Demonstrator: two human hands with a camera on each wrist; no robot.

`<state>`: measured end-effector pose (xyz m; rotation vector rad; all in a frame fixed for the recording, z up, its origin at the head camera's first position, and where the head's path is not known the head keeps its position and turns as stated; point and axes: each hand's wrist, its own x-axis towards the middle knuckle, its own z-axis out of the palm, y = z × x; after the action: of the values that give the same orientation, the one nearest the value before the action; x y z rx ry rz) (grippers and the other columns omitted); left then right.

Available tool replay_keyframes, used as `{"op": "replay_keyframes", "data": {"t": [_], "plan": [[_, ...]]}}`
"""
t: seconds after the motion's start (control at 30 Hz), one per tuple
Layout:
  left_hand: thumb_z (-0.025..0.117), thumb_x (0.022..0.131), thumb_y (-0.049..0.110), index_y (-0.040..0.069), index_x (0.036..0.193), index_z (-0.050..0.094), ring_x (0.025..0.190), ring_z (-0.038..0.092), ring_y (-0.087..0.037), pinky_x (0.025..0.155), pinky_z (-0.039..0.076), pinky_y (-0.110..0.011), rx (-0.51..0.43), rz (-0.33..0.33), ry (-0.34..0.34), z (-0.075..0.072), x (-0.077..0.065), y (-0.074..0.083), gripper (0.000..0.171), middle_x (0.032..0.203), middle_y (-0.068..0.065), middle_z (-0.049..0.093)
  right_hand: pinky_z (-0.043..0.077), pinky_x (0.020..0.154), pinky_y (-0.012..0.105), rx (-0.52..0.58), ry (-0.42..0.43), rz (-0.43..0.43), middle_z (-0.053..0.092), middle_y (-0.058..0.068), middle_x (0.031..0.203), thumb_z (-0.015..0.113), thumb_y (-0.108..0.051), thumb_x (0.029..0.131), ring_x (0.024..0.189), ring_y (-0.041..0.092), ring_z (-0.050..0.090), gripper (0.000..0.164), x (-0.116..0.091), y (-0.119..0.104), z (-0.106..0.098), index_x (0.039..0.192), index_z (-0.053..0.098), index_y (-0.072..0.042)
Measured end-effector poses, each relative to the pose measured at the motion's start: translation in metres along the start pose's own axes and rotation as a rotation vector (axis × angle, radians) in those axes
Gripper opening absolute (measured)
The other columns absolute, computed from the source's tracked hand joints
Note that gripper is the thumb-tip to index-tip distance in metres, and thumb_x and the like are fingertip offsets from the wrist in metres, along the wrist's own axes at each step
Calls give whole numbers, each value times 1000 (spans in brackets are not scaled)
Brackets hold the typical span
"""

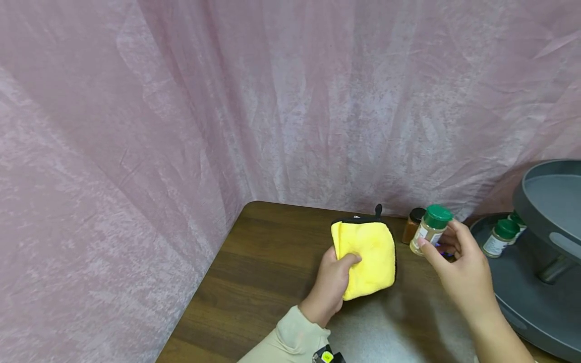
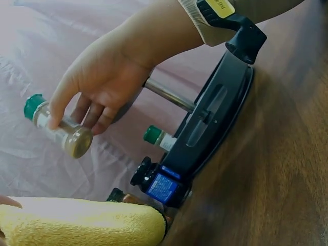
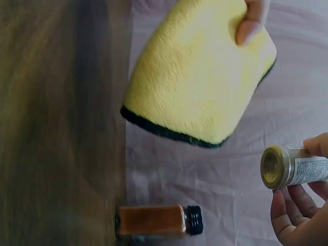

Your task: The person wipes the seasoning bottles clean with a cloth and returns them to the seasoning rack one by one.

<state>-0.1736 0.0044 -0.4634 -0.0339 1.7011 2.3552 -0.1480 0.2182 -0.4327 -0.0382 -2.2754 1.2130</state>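
My left hand (image 1: 327, 287) grips a folded yellow cloth (image 1: 373, 264) with black edging, its thumb pressed on the front face. Right of the cloth, my right hand (image 1: 469, 277) pinches a spice jar (image 1: 426, 237) with a green lid between thumb and fingers. Both wrist views show this jar (image 2: 57, 128) held up off the table, with pale powder inside. Behind it stands a black-capped jar (image 3: 151, 220) of reddish-brown spice. A dark bottle with a blue label (image 2: 163, 187) is mostly hidden behind my right hand in the head view.
A grey two-tier round stand (image 1: 522, 295) occupies the right side, its upper tray (image 1: 556, 201) overhanging the lower one. Green-lidded jars (image 1: 499, 239) sit on the lower tray. A pink curtain (image 1: 317, 101) hangs behind the brown wooden table (image 1: 254, 252).
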Motion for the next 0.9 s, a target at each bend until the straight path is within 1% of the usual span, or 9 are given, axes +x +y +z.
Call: {"op": "replay_keyframes", "data": {"t": [0.17, 0.33, 0.53, 0.7, 0.8, 0.83, 0.9], "plan": [[61, 87, 10, 6, 120, 55, 92, 69, -17, 79, 57, -32, -12, 24, 14, -2, 1, 1, 34, 108, -7, 68, 38, 80, -1, -35, 11, 38, 50, -28, 105, 76, -18, 91, 92, -16, 50, 57, 6, 7, -11, 142, 52, -12], [60, 88, 11, 8, 124, 51, 95, 68, -17, 80, 56, -32, 4, 41, 24, -3, 1, 4, 37, 112, -8, 66, 37, 78, -2, -62, 32, 76, 48, -32, 103, 74, -19, 92, 91, -19, 48, 56, 13, 15, -20, 143, 51, -11], [61, 90, 13, 12, 126, 50, 97, 67, -18, 81, 55, -32, 9, 39, 33, -4, 1, 5, 38, 114, -8, 64, 34, 76, 1, -114, 37, 145, 45, -34, 102, 71, -24, 94, 88, -21, 44, 57, 20, 26, -30, 145, 50, -12], [60, 91, 13, 14, 128, 50, 99, 66, -18, 81, 55, -33, 11, 42, 19, -5, 2, 5, 38, 115, -7, 63, 34, 75, 0, -111, 43, 186, 44, -35, 98, 70, -24, 95, 86, -21, 44, 57, 25, 36, -35, 146, 49, -11], [60, 92, 14, 14, 128, 49, 98, 66, -18, 81, 56, -33, 13, 36, 12, -5, 2, 5, 38, 115, -8, 63, 34, 74, -2, -109, 39, 210, 45, -32, 100, 69, -25, 95, 86, -22, 44, 59, 27, 42, -37, 148, 47, -10], [60, 92, 14, 14, 128, 49, 98, 66, -18, 81, 56, -33, 14, 34, 10, -5, 2, 5, 38, 115, -8, 64, 34, 74, -3, -110, 37, 220, 46, -29, 102, 68, -26, 95, 86, -23, 44, 59, 28, 45, -38, 148, 46, -10], [60, 92, 14, 14, 128, 49, 99, 66, -18, 81, 55, -33, 16, 30, 5, -5, 2, 4, 38, 116, -8, 64, 34, 73, -4, -116, 38, 242, 51, -20, 108, 68, -27, 96, 85, -23, 42, 61, 29, 50, -40, 149, 44, -9]]}}
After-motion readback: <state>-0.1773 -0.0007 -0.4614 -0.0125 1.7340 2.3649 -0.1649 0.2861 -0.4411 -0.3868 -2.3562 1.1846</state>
